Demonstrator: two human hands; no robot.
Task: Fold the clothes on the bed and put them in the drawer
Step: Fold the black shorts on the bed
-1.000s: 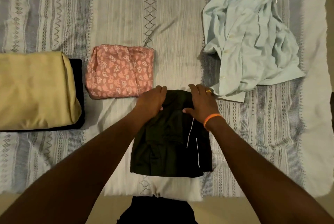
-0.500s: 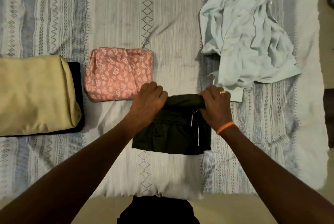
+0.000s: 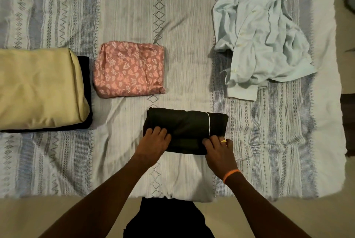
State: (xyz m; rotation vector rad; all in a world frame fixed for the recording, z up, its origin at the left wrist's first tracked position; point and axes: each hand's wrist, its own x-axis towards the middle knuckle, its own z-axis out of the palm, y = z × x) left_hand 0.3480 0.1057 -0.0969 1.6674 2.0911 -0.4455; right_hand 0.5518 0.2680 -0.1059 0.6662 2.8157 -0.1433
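Dark garment point(image 3: 185, 128) is folded into a compact rectangle, lying flat on the bed point(image 3: 182, 17) near its front edge, centre. A white drawstring point(image 3: 209, 125) runs across its right part.

Left hand point(image 3: 153, 144) rests on the garment's near-left corner, fingers curled over the edge; grip looks pressed down on the fabric. Right hand point(image 3: 219, 151) is at the near-right corner, fingers bent and pinching the fabric edge; gold ring point(image 3: 223, 141), orange wristband point(image 3: 231, 175).

Pink floral bundle point(image 3: 129, 68), folded, sits just beyond and left of the garment, apart from it. Further left, a tan folded piece point(image 3: 41, 88) lies on a black one point(image 3: 85, 76). Pale blue shirt point(image 3: 263, 36) lies crumpled and unfolded at far right, well apart.
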